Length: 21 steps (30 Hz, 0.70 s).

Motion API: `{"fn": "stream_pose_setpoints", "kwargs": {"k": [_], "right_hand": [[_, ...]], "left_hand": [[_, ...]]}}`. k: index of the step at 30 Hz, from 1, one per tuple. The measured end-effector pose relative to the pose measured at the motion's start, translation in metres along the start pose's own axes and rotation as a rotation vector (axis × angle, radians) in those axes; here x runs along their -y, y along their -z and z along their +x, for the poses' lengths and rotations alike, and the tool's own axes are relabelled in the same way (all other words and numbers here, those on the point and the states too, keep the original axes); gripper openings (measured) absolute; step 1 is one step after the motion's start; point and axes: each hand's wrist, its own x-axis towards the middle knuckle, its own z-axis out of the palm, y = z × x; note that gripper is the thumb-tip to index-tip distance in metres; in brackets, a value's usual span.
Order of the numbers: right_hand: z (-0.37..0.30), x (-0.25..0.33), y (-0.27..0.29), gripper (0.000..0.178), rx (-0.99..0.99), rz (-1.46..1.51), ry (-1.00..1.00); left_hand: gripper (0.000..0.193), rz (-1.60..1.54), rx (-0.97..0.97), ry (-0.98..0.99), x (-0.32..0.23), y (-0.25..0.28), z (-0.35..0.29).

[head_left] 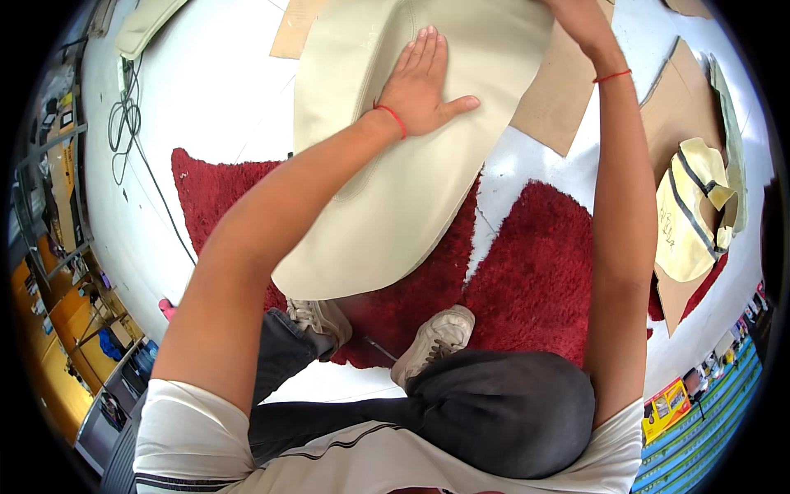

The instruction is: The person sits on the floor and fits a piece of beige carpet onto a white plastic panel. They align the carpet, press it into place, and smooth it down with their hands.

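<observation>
A large cream leather-like padded panel (pixel 395 230) with a rounded near end and a stitched seam lies in front of me, over a dark red shaggy rug (pixel 527 263). My left hand (pixel 420 86) rests flat on its upper part beside the seam, fingers stretched forward and thumb out to the right. At the far right edge of the panel is my right hand (pixel 580 29). Its fingers run out at the top of the picture, so their grip is hidden. A red string circles each wrist.
Cardboard pieces (pixel 555 107) lie on the white floor. To the right is a yellow bag-like piece with dark stripes (pixel 691 210). A black cable (pixel 127 123) coils at the left near another cream piece (pixel 148 25). Shelving (pixel 70 272) stands far left, a blue slatted rack (pixel 708 420) lower right.
</observation>
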Motion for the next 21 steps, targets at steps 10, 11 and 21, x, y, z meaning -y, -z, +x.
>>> {"fn": "stream_pose_setpoints", "kwargs": {"k": [10,11,21], "right_hand": [[0.009,0.038,0.013,0.052,0.002,-0.062,-0.134],[-0.022,0.061,0.015,0.054,0.163,-0.129,-0.124],[-0.073,-0.048,0.007,0.044,0.223,-0.124,0.144]], "left_hand": [[0.099,-0.087,0.199,-0.361,0.082,0.044,0.006],[0.099,-0.078,0.213,-0.378,0.086,0.050,0.002],[0.080,-0.051,-0.031,-0.076,0.038,0.017,-0.020]]}}
